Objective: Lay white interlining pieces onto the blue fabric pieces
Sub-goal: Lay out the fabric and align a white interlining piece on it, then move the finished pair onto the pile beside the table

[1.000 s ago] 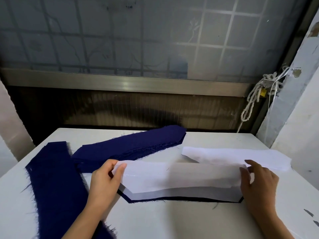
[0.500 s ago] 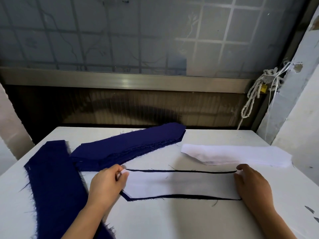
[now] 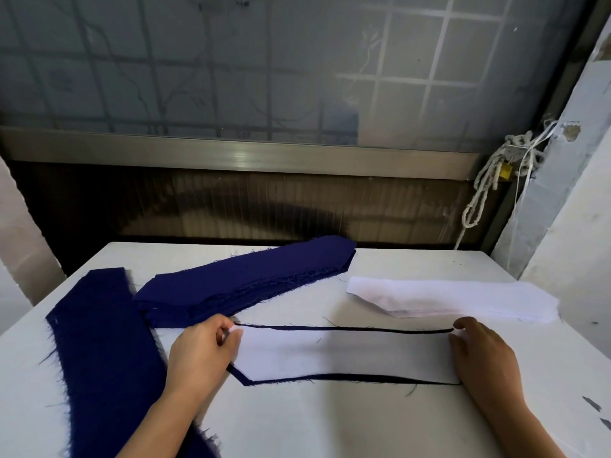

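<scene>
- On the table (image 3: 330, 424), near the front, a white interlining (image 3: 344, 355) is laid over a blue piece (image 3: 363, 378), with a thin blue rim showing.
- Its left corner is pinched by the left hand (image 3: 201, 352); its right end is covered by the right hand (image 3: 479, 355), whose grip cannot be told.
- Alignment is judged the step in hand; next, the edges would need squaring, then release.
- No writing or labels can be read.
</scene>
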`<state>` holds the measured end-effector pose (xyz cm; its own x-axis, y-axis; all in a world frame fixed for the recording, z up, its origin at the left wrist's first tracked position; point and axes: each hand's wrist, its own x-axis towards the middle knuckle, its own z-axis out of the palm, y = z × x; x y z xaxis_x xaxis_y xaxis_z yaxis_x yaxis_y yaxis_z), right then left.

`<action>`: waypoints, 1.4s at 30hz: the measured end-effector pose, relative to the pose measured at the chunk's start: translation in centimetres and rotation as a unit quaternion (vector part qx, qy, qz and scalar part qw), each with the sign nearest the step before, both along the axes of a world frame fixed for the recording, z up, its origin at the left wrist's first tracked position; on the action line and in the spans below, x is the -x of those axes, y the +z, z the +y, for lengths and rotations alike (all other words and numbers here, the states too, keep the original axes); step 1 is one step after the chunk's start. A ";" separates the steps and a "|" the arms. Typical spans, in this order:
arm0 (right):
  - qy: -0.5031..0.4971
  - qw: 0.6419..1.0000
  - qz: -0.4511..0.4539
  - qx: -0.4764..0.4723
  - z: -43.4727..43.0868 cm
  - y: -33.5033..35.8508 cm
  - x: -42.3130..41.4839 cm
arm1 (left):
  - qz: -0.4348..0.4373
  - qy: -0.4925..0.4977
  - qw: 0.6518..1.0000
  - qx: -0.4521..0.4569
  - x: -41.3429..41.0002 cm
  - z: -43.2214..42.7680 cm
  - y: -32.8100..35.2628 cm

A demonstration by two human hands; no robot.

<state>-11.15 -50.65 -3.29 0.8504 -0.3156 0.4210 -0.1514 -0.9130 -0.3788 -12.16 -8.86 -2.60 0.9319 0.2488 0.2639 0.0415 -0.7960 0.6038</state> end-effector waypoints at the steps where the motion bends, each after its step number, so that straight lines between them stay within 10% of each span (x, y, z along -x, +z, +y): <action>1: 0.000 1.000 0.000 0.001 0.1 0.0 0.0 | 0.000 0.001 1.000 -0.002 0.0 0.0 0.0; 26: -0.094 0.993 0.060 0.045 1.1 1.8 1.0 | -0.091 0.107 0.973 -0.186 -1.9 1.9 2.9; 33: -0.072 0.993 0.084 0.051 1.5 2.0 1.0 | 0.129 0.184 0.954 -0.201 -6.3 7.3 5.0; 42: -0.067 0.995 0.071 0.031 1.5 1.9 0.9 | 0.150 0.168 0.926 -0.304 -7.2 6.7 5.0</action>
<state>-12.04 -49.16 -1.42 0.8553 -0.4067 0.3210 -0.3207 -0.9022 -0.2886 -4.98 -2.12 2.40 0.8829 0.4286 0.1917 0.4418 -0.8966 -0.0305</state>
